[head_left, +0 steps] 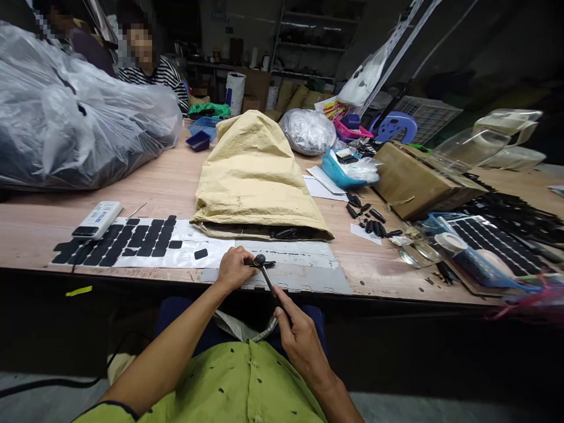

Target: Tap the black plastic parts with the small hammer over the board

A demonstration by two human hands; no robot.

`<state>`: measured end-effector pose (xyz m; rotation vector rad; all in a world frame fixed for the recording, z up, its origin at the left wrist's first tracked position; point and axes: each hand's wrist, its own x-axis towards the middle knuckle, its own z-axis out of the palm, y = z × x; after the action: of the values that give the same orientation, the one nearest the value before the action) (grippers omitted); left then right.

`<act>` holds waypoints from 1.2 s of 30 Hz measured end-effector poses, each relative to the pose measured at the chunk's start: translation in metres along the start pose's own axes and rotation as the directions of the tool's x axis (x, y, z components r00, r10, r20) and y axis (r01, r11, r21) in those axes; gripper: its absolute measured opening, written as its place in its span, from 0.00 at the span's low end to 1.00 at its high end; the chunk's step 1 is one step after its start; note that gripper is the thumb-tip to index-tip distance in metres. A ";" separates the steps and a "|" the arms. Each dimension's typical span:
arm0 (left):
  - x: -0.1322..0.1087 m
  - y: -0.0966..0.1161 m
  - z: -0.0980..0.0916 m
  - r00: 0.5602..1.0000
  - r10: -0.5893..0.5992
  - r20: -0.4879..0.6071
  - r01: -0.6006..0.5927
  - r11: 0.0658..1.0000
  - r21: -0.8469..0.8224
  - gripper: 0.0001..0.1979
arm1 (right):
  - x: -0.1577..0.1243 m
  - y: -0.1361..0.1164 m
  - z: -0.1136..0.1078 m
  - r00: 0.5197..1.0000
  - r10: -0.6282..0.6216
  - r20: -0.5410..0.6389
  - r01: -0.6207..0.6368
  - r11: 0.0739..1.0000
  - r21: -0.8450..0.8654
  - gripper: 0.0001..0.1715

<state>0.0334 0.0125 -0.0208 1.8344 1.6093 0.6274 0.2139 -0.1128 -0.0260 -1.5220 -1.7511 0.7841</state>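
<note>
My left hand (234, 267) rests at the table's front edge, fingers pinched on a small black part (263, 264) that lies on a grey metal plate (304, 273). My right hand (299, 341) is below the table edge, closed round the handle of a small hammer (264, 271) whose round head sits on the black part. To the left, a white sheet (185, 249) carries rows of black rubber pads (132, 238), with one lone pad (201, 254) near my left hand.
A tan sack (253, 170) lies behind the plate. A remote control (97, 219) sits on the left, a large plastic bag (74, 117) beyond it. Black parts (370, 220), a cardboard box (414, 179) and solar panels (489, 235) crowd the right. Two people sit at the far left.
</note>
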 end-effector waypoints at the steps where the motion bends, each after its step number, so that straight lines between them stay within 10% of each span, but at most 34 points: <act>1: 0.000 0.000 0.000 1.000 -0.001 -0.005 0.001 1.000 -0.004 0.06 | 0.000 -0.001 0.000 1.000 0.015 -0.007 -0.015 1.000 0.005 0.27; 16: -0.002 -0.003 0.000 0.999 0.041 -0.023 -0.042 0.999 -0.009 0.07 | -0.001 0.001 -0.014 0.980 0.146 -0.136 -0.145 0.989 0.012 0.29; 25: -0.002 -0.011 0.003 0.990 0.137 -0.031 -0.136 0.990 0.043 0.10 | 0.002 0.041 -0.036 0.868 0.283 -0.409 -0.373 0.915 -0.157 0.32; 36: -0.002 -0.012 0.002 0.988 0.151 -0.004 -0.149 0.977 0.150 0.19 | 0.006 0.055 -0.042 0.870 0.338 -0.358 -0.425 0.884 -0.197 0.33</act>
<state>0.0265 0.0112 -0.0307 2.0807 1.5754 0.6016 0.2789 -0.0989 -0.0449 -2.0991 -1.3717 0.4581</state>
